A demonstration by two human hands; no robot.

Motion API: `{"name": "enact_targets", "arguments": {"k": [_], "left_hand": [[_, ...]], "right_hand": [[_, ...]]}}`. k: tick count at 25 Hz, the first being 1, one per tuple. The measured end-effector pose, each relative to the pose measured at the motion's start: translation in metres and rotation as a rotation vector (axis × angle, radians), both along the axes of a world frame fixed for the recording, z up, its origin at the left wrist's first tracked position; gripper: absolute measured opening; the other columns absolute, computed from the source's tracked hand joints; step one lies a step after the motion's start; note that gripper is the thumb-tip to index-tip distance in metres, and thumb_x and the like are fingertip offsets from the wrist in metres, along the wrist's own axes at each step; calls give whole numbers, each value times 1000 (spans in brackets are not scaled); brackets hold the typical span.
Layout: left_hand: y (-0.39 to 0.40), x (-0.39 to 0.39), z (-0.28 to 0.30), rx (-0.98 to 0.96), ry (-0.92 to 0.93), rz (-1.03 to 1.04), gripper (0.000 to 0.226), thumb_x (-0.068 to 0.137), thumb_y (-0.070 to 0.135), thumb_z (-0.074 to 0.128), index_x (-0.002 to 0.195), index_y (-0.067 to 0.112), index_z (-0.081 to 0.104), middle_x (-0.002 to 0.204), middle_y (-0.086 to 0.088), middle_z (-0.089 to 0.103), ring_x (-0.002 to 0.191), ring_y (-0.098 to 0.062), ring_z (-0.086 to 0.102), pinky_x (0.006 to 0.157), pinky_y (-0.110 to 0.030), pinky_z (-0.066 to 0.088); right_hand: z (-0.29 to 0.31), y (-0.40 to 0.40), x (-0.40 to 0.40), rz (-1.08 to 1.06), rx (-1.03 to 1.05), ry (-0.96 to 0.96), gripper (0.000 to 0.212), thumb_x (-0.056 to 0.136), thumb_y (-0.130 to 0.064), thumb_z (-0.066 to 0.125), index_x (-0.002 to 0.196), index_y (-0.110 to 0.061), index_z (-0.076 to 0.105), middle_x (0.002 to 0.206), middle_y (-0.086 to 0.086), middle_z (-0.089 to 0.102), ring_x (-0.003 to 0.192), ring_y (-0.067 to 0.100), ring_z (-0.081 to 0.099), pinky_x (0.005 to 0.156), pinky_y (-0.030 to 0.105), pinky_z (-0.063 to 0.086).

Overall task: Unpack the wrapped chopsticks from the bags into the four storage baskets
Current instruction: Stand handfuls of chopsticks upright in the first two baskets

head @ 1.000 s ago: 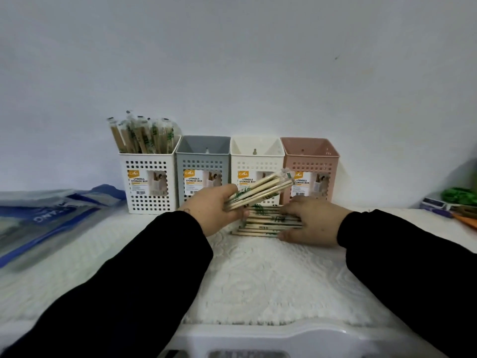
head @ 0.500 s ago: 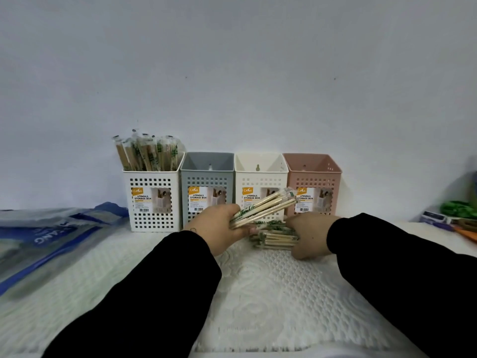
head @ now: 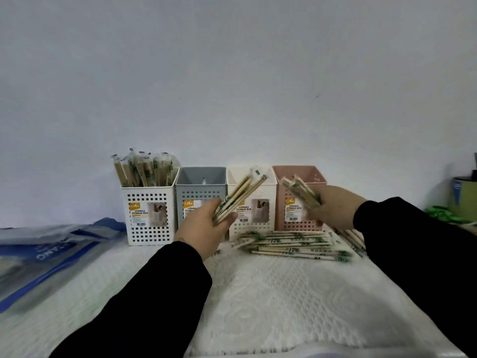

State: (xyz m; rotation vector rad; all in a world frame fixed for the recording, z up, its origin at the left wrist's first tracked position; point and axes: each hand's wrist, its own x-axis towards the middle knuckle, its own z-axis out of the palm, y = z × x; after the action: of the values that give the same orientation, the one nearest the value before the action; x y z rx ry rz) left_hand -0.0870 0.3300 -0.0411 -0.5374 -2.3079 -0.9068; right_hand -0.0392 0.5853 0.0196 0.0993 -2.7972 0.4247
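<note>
at twelve o'clock before the four baskets (head: 201, 200): left hand (head: 204, 228) gripping a bundle of chopsticks (head: 240, 195), right hand (head: 333, 210) now lifted off the loose pile (head: 291, 245), clutching a second bundle (head: 300, 192). likely ready for dropping into the empty baskets.

- White basket (head: 149, 202), label: "UTENSILS STORAGE BOX".
- Cream basket (head: 251, 202) and pink basket (head: 299, 200) labels: same words, partly hidden.
- Blue bag (head: 51, 251), left edge: letters "ANG".
</note>
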Motion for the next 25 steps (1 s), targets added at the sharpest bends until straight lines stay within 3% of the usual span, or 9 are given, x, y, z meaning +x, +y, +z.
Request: {"name": "enact_targets", "arguments": {"k": [2,4,6,9,13,17,19,22,25], "left_hand": [[1,7,6,186,33,-17,19,90,45,60,87,28,54,62,5,59,53,-11,54,47,-29,40],[4,13,15,435,38,-70,15,90,40,63,85,27,57,62,4,61,54,-16,56,51,-31,46],[11,21,23,660,-1,-165,12,91,32,66,85,25,59,59,0,56,53,-18,51,52,-33,47],[17,28,22,782,-92,-182,13,90,27,67,85,19,58,62,-8,57,56,-20,52,56,-35,50],[13,25,16,771,-173,-133,12,88,23,67,86,13,60,66,-10,64,62,-23,59,68,-47,56],[10,36,40,785,-159,-139,8,90,15,64,89,10,59,65,-8,59,56,-19,56,54,-28,51],[11,39,53,810,-158,-136,9,88,13,66,88,8,58,64,-8,58,51,-16,55,51,-25,50],[14,42,59,861,-209,-148,15,86,14,69,81,11,55,61,-5,51,43,-15,50,49,-28,47],[16,50,57,869,-208,-126,24,86,27,71,73,15,55,58,-3,45,41,-15,42,41,-22,40]], "right_hand": [[14,2,9,20,-282,153,14,85,-17,64,92,-21,53,69,-3,66,52,5,60,49,20,45],[24,-3,11,91,-648,253,22,80,-18,69,99,-14,58,76,7,72,64,15,70,67,32,57],[27,-12,11,141,-883,317,30,72,-26,74,98,-17,61,89,12,72,83,29,71,86,48,55],[13,-29,11,148,-939,331,30,80,-38,71,99,-21,55,100,5,68,97,26,64,88,39,51],[5,-38,14,98,-855,362,19,92,-39,57,101,-24,49,109,11,63,93,25,60,78,33,48],[22,-35,13,123,-996,412,16,87,-24,63,96,-16,52,75,3,67,72,22,65,72,40,53],[28,-33,11,156,-1107,412,23,75,-15,69,90,-18,52,73,6,66,64,26,65,71,46,55],[19,-38,10,135,-1203,334,22,70,-8,74,85,-16,59,72,10,65,59,29,62,65,41,52],[11,-48,17,147,-1287,344,17,78,-8,71,65,-8,60,49,5,54,43,22,47,54,33,44]]}}
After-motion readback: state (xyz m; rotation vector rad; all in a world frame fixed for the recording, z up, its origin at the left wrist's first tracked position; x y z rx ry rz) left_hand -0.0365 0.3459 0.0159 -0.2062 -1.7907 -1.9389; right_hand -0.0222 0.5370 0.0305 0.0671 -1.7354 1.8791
